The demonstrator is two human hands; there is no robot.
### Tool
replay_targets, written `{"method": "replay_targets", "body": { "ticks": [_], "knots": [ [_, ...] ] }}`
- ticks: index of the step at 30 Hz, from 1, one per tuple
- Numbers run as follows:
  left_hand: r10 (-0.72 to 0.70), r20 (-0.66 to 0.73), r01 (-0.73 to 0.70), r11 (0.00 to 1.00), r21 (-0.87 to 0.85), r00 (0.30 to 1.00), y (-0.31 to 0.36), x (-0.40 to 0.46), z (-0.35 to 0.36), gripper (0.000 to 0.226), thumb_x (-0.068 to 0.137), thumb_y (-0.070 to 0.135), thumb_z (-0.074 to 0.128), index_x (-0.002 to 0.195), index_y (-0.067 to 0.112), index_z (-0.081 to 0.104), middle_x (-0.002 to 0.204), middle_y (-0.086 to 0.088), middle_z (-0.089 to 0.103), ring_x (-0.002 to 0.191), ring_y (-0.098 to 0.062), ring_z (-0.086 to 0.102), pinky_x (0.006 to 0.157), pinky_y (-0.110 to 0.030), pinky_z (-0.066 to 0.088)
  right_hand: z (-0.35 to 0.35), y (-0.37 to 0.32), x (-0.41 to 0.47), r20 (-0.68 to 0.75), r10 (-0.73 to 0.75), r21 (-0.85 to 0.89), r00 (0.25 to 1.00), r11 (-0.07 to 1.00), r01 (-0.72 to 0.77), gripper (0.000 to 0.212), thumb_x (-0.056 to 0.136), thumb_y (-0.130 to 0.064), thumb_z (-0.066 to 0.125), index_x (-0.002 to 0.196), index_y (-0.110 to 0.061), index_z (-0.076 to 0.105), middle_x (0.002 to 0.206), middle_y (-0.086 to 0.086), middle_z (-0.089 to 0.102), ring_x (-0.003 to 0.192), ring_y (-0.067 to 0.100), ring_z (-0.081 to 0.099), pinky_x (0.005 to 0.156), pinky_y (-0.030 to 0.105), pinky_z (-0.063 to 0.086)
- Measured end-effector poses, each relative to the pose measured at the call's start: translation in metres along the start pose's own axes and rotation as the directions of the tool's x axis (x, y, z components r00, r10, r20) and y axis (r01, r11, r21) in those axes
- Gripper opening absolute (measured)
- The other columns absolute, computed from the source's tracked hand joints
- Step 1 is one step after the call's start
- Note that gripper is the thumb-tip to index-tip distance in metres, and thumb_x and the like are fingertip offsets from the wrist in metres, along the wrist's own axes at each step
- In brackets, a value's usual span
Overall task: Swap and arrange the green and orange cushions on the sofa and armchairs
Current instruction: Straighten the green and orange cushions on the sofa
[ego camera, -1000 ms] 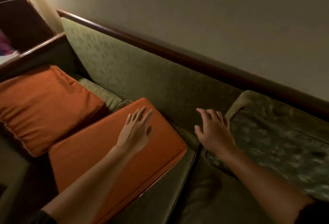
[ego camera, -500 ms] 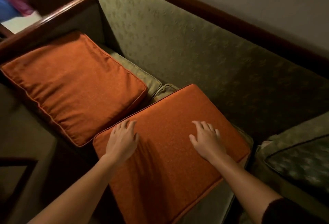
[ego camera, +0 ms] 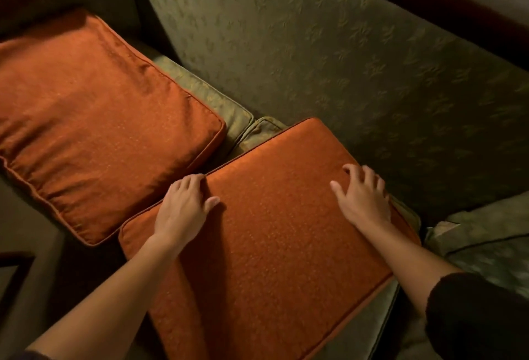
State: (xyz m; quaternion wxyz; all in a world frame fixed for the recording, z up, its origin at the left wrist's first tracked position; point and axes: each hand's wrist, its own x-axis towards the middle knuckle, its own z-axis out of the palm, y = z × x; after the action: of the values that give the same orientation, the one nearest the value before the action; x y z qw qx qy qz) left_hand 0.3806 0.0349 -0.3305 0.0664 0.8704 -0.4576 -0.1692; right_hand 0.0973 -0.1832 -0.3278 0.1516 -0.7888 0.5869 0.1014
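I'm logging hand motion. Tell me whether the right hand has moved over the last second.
Yes. The right hand moved left, off the green cushion, onto the near orange cushion by its right edge.

2 orange cushions [ego camera: 94, 127] [ego camera: 274, 233] flat on sofa, green cushion [ego camera: 486, 248] right

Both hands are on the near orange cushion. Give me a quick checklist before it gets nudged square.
1. Left hand on the near orange cushion, at its left edge: ok.
2. Right hand flat near its far right corner: ok.
3. Cushion square to the sofa backrest: not ok, skewed.
4. Apart from the second orange cushion: ok, narrow gap.
5. Green cushion clear of its right edge: cannot tell.
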Motion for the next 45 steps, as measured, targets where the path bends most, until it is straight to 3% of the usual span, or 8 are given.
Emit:
{"method": "replay_targets", "body": {
  "ticks": [4, 11, 17, 23, 26, 30, 36, 45],
  "knots": [
    [-0.044, 0.036, 0.044, 0.999, 0.006, 0.998, 0.003, 0.017, 0.010, 0.063, 0.088, 0.061, 0.043, 0.136, 0.020, 0.038, 0.120, -0.011, 0.054, 0.110, -0.032, 0.049, 0.090, -0.048, 0.042, 0.014, 0.031, 0.008, -0.007, 0.118, 0.033, 0.993, 0.992, -0.118, 0.069, 0.084, -0.077, 0.025, 0.140, -0.039, 0.020, 0.133, 0.024, 0.046, 0.117, 0.044, 0.046, 0.098, 0.053, 0.039],
    [0.026, 0.137, -0.032, 0.999, 0.044, 0.990, 0.001, 0.030, 0.010, 0.058, 0.090, 0.062, 0.035, 0.137, 0.029, 0.029, 0.112, -0.011, 0.057, 0.102, -0.033, 0.057, 0.084, -0.047, 0.045, 0.012, 0.046, 0.012, -0.037, -0.010, 0.035, 0.999, 0.999, 0.011, 0.060, 0.090, -0.069, 0.027, 0.140, -0.035, 0.025, 0.105, 0.021, 0.066, 0.090, 0.041, 0.062, 0.066, 0.040, 0.041],
    [0.163, 0.211, -0.183, 0.980, 0.078, 0.964, 0.031, 0.028, 0.006, 0.059, 0.083, 0.071, 0.030, 0.130, 0.036, 0.031, 0.098, -0.005, 0.060, 0.087, -0.031, 0.063, 0.068, -0.041, 0.050, 0.003, 0.085, -0.038, -0.002, 0.053, 0.039, 0.999, 0.998, -0.053, 0.053, 0.092, -0.066, 0.025, 0.137, -0.038, 0.029, 0.107, 0.018, 0.068, 0.091, 0.040, 0.065, 0.067, 0.041, 0.044],
    [0.427, 0.307, -0.469, 0.880, 0.076, 0.851, 0.110, 0.004, 0.012, 0.048, 0.087, 0.065, 0.038, 0.125, 0.036, 0.032, 0.098, -0.007, 0.066, 0.085, -0.031, 0.066, 0.069, -0.040, 0.053, 0.008, 0.161, -0.159, 0.048, 0.332, 0.167, 0.942, 0.927, -0.335, 0.057, 0.092, -0.066, 0.018, 0.140, -0.037, 0.025, 0.101, 0.013, 0.067, 0.085, 0.033, 0.064, 0.073, 0.042, 0.050],
    [0.552, 0.351, -0.613, 0.785, 0.086, 0.756, 0.157, -0.013, 0.025, 0.061, 0.082, 0.072, 0.023, 0.132, 0.037, 0.027, 0.101, -0.004, 0.069, 0.084, -0.028, 0.067, 0.068, -0.040, 0.055, 0.024, 0.193, -0.231, 0.026, 0.456, 0.249, 0.889, 0.859, -0.448, 0.059, 0.089, -0.067, 0.017, 0.137, -0.035, 0.027, 0.078, 0.002, 0.066, 0.063, 0.022, 0.064, 0.059, 0.039, 0.055],
    [0.659, 0.398, -0.748, 0.653, 0.118, 0.638, 0.225, -0.036, 0.051, 0.057, 0.088, 0.064, 0.034, 0.137, 0.036, 0.027, 0.101, -0.006, 0.068, 0.087, -0.028, 0.067, 0.066, -0.039, 0.053, 0.053, 0.226, -0.309, 0.058, 0.640, 0.386, 0.766, 0.693, -0.609, 0.047, 0.094, -0.060, 0.027, 0.133, -0.034, 0.029, 0.061, -0.002, 0.062, 0.043, 0.015, 0.060, 0.041, 0.034, 0.051],
    [0.674, 0.422, -0.792, 0.555, 0.252, 0.607, 0.299, -0.068, 0.100, 0.072, 0.090, 0.055, 0.048, 0.148, 0.033, 0.012, 0.116, -0.014, 0.062, 0.104, -0.033, 0.060, 0.084, -0.042, 0.046, 0.098, 0.254, -0.370, 0.205, 0.766, 0.513, 0.610, 0.446, -0.733, 0.047, 0.091, -0.066, 0.029, 0.131, -0.042, 0.023, 0.089, 0.008, 0.062, 0.071, 0.028, 0.063, 0.067, 0.051, 0.056],
    [0.690, 0.410, -0.803, 0.501, 0.324, 0.596, 0.327, -0.119, 0.111, 0.065, 0.095, 0.029, 0.045, 0.150, 0.034, 0.010, 0.146, -0.015, 0.032, 0.132, -0.037, 0.032, 0.106, -0.049, 0.035, 0.089, 0.273, -0.383, 0.204, 0.686, 0.399, 0.698, 0.593, -0.699, 0.067, 0.089, -0.072, 0.027, 0.146, -0.045, 0.004, 0.128, 0.011, 0.050, 0.114, 0.033, 0.052, 0.088, 0.051, 0.049]
  ]
}}
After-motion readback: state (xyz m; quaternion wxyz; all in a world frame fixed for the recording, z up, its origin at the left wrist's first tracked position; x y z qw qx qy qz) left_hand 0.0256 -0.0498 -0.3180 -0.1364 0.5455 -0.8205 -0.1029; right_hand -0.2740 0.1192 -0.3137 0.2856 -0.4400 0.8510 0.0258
